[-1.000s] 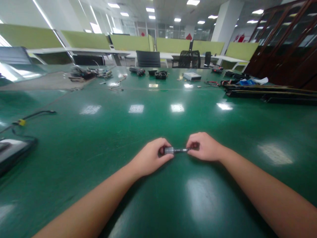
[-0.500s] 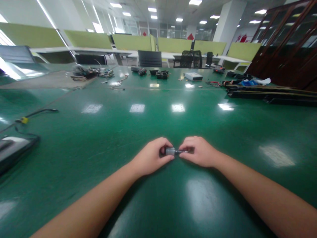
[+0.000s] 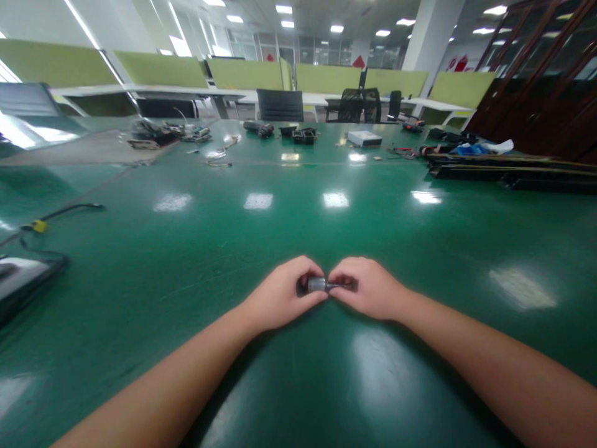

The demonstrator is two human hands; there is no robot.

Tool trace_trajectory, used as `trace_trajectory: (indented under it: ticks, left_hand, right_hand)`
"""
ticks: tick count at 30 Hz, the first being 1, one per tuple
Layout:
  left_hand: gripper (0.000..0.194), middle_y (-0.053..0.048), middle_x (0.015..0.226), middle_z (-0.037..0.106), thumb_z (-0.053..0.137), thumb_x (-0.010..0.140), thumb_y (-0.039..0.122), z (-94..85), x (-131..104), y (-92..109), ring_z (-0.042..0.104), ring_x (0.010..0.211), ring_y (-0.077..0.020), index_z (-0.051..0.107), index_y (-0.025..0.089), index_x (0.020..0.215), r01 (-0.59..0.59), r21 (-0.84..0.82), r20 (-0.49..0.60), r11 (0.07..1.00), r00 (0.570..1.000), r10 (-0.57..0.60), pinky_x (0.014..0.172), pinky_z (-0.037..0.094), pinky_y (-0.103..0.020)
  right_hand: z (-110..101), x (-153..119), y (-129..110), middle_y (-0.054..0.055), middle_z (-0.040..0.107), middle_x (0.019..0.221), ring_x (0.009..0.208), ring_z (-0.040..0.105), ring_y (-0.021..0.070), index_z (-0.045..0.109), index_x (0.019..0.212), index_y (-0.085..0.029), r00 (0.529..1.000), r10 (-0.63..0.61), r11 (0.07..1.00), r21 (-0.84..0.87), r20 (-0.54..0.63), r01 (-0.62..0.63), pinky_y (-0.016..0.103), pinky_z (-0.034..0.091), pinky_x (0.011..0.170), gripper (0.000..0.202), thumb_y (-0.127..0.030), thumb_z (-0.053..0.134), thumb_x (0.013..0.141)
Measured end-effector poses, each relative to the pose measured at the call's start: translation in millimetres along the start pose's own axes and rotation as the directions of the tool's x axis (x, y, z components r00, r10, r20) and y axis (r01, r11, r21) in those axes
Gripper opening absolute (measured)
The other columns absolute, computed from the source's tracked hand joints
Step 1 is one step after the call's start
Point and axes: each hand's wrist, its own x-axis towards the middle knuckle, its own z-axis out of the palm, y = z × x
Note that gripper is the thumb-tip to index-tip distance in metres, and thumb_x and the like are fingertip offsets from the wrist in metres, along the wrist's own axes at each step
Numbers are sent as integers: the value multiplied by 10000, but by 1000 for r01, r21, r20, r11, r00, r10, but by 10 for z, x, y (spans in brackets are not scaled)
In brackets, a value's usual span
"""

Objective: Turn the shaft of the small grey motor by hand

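Observation:
Between my hands lies a small grey metal cylinder [image 3: 317,284] with a thin dark shaft [image 3: 333,285] pointing right. It looks like a small motor, but I cannot make out its exact kind. My left hand [image 3: 285,295] is closed round the cylinder, thumb at the near side and fingers over the far side. With thumb and fingers, my right hand [image 3: 370,288] pinches the thin shaft, whose end is partly hidden in that hand. The fingertips of both hands almost meet just above the green tabletop [image 3: 289,242].
On the left are a grey-and-black device [image 3: 28,280] and a black cable with a yellow tag [image 3: 40,226]. Along the far side lie loose electronics [image 3: 186,132], black parts [image 3: 304,135] and a white box [image 3: 364,139]. Long black strips [image 3: 513,168] are stacked at right.
My right hand has shifted a little left, closer to my left hand. The cylinder has moved slightly left too. The whole view has tilted a bit.

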Motion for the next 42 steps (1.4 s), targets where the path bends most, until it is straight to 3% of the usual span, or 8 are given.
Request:
trace_trajectory:
  ticks: [9,42]
  left_hand:
    - [202,-9,892,634,705,838,320,-6,-1,26,599,781,-168,637,204,989,39,-21,-3,999,999,-39,686,477,-287]
    - [195,-13,849,623,700,844,345,-7,-8,23,590,746,-173,638,193,951,53,-10,-18,999,998,-54,662,462,-286]
  right_hand:
    - [-14,3,5,41,711,878,819,630,165,733,961,-186,998,-56,998,-29,27,57,287,461,760,127,-218,701,842]
    - [-52,-6,4,26,706,812,769,623,165,720,878,-188,999,-37,997,-70,28,39,305,428,753,65,-197,701,817]
